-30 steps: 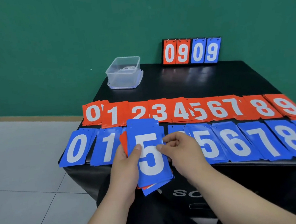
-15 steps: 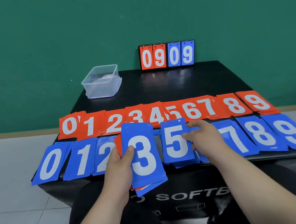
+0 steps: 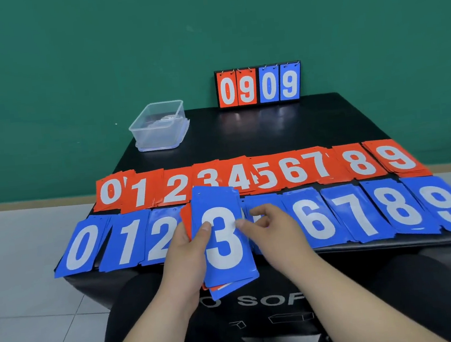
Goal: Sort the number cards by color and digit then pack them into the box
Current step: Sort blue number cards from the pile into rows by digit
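My left hand (image 3: 182,259) grips a stack of number cards (image 3: 226,254) over the table's near edge, a blue 3 on top and red and blue cards beneath. My right hand (image 3: 276,229) hovers just right of the stack with loosely curled fingers, its thumb tip touching the top card's right edge. Piles of red cards 0 to 9 (image 3: 296,171) form the far row. Blue piles (image 3: 362,212) form the near row; both hands hide the middle ones. The clear plastic box (image 3: 158,125) stands open at the back left.
A small flip scoreboard (image 3: 258,86) reading 0 9 0 9 stands at the back edge of the black table (image 3: 270,132), against a green wall. Bare black tabletop lies between the box and the red row. Tiled floor is on the left.
My right hand took the blue 5 off the stack, laid it in the blue row and came back to the stack. The blue 3 now tops the stack.
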